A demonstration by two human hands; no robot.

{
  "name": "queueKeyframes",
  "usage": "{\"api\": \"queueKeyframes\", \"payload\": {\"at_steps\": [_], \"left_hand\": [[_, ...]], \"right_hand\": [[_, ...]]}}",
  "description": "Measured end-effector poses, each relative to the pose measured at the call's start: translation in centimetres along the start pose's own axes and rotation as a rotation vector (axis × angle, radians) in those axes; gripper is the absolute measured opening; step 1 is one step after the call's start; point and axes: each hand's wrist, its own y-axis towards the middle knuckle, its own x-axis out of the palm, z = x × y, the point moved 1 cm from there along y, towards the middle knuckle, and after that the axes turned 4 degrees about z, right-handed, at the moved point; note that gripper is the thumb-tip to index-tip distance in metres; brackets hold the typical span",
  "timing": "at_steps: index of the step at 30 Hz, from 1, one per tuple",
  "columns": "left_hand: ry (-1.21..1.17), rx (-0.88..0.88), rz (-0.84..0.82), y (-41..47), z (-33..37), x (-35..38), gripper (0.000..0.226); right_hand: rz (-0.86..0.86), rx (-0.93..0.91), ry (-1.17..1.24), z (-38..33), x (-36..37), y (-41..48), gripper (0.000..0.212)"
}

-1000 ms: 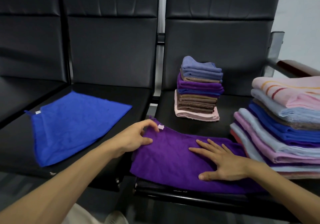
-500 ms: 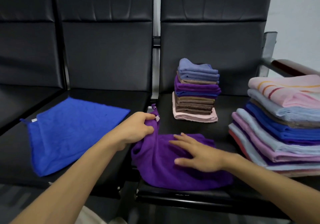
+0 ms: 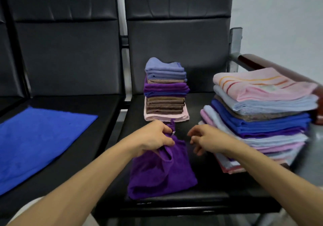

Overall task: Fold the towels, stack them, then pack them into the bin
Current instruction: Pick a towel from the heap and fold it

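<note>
The left hand (image 3: 153,138) is clamped on the far corner of the purple towel (image 3: 160,175). Fingers and thumb bunch the cloth just below its small white tag (image 3: 173,133). The towel lies on the right seat (image 3: 218,187), gathered narrow at the held far end and spreading wider toward the near side. Its near edge stops just short of the seat's front rim, and its left edge runs close along the seat's left side.

The right hand (image 3: 208,140) hovers just right of the held corner, apart from the towel. Its fingers are loosely curled and hold nothing. A strip of bare black seat shows between the two hands.

Beyond the hands, the small stack of folded towels (image 3: 166,92) stands toward the seat back. The near edge of its pink bottom towel lies just past the left knuckles. The large stack of towels (image 3: 262,117) fills the right side of the seat beside the armrest (image 3: 258,63). Its lower layers jut left and near, close to the right wrist. Open seat remains between the purple towel's right edge and this stack, widening toward the near rim.

On the left seat (image 3: 83,155) the blue towel (image 3: 35,141) lies flat and unfolded. Its right corner is well apart from the gap between the seats, so a bare band of seat runs along its right and far edges.
</note>
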Motion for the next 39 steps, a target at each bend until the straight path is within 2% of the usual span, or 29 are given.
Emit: {"api": "queueKeyframes", "payload": {"at_steps": [4, 8, 11, 14, 17, 19, 21, 23, 26, 28, 32, 35, 39], "left_hand": [[0.007, -0.061, -0.07, 1.2, -0.1, 2.5, 0.019], [-0.106, -0.11, -0.172, 1.4, -0.4, 3.3, 0.048], [-0.078, -0.018, -0.081, 0.8, -0.4, 1.7, 0.041], [0.193, 0.054, 0.095, 0.6, -1.5, -1.0, 0.03], [0.574, -0.032, 0.135, -0.1, -3.8, -3.5, 0.009], [0.744, -0.173, 0.08, -0.8, -5.3, -4.2, 0.031], [0.768, -0.28, -0.03, -1.4, -6.3, -3.9, 0.053], [0.744, -0.28, -0.046, -1.7, -7.1, -3.5, 0.059], [0.673, -0.181, 0.035, -1.8, -7.8, -3.6, 0.04], [0.585, -0.133, 0.071, -1.7, -8.2, -3.8, 0.029], [0.281, -0.04, 0.156, -1.7, -8.4, -3.8, 0.013], [-0.01, 0.028, 0.206, -2.1, -7.3, -4.1, 0.002], [-0.37, 0.148, 0.257, -2.5, -4.8, -4.4, 0.013]], "right_hand": [[-0.034, 0.03, -0.127, 0.4, 0.8, -1.1, 0.022], [-0.052, 0.082, -0.149, 0.5, 0.9, -1.8, 0.025], [-0.037, 0.105, -0.162, 0.9, 0.8, -2.2, 0.029], [-0.029, 0.109, -0.25, 1.1, 1.4, -2.4, 0.047], [0.007, 0.105, -0.354, 1.3, 2.6, -2.3, 0.051], [0.027, 0.095, -0.373, 1.3, 3.6, -2.1, 0.05], [0.054, 0.087, -0.363, 1.5, 4.7, -1.5, 0.053], [0.069, 0.066, -0.381, 1.4, 5.5, -1.0, 0.055], [0.058, 0.031, -0.301, 1.3, 6.1, -0.4, 0.045], [0.08, 0.009, -0.146, 1.0, 6.2, -0.4, 0.037], [0.245, -0.045, 0.249, 0.3, 6.0, -1.5, 0.022], [0.359, -0.121, 0.446, -0.8, 4.6, -2.1, 0.037], [0.486, -0.213, 0.623, -2.7, 2.1, -2.0, 0.048]]}}
